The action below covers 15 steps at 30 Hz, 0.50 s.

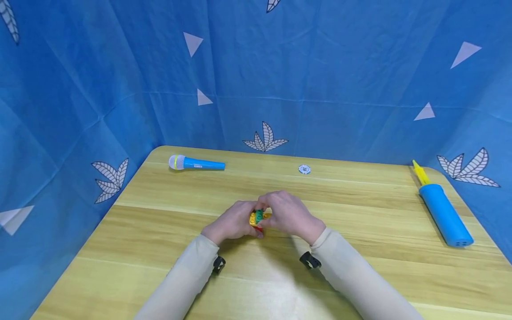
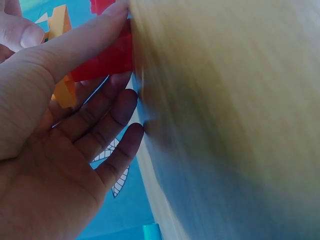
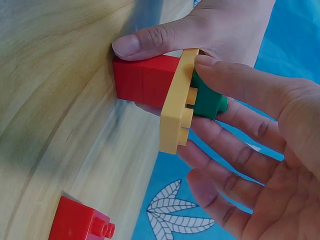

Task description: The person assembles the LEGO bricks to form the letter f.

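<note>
A small stack of toy building bricks stands at the middle of the table between the two hands. Red bricks (image 3: 145,80) form its base, a long yellow brick (image 3: 171,120) lies across them, and a green brick (image 3: 205,102) sits on top of the yellow one. The left hand (image 1: 236,220) grips the red base from the left, its thumb along the near side. From above, the right hand (image 1: 288,213) pinches the green brick between thumb and fingers. Part of the stack is hidden by the fingers.
A loose red brick (image 3: 75,222) lies on the table near the right hand. Farther back are a blue toy microphone (image 1: 204,164) and a poker chip (image 1: 305,169). A blue balloon pump (image 1: 446,215) with a yellow nozzle lies at the right. Blue curtain (image 1: 256,66) surrounds the table.
</note>
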Tool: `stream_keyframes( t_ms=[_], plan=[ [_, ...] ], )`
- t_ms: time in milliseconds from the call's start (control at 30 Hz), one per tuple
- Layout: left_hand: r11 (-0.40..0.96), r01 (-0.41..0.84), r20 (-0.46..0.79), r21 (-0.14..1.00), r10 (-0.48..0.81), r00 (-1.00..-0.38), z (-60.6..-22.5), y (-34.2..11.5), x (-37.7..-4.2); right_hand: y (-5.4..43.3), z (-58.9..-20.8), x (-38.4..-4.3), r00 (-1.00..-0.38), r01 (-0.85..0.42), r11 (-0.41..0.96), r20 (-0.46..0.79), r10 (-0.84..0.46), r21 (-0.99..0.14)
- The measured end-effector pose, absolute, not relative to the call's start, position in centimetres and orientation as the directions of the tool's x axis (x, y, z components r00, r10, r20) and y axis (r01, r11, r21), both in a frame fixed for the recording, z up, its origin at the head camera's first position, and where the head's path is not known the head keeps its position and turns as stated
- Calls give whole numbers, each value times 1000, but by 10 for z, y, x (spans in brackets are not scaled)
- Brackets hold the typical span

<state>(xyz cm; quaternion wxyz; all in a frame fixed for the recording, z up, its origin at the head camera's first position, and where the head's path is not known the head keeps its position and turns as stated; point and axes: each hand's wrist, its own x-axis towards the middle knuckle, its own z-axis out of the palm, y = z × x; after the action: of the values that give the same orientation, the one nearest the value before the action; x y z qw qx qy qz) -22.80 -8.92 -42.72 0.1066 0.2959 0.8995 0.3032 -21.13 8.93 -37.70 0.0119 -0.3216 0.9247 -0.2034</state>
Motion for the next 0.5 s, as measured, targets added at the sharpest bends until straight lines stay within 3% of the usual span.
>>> stream_keyframes(
  t_ms=[500],
  plan=[
    [657, 434, -45, 616, 579, -814, -427, -90, -229, 100, -374, -216, -778, -601, 700, 81, -623, -386]
  ],
)
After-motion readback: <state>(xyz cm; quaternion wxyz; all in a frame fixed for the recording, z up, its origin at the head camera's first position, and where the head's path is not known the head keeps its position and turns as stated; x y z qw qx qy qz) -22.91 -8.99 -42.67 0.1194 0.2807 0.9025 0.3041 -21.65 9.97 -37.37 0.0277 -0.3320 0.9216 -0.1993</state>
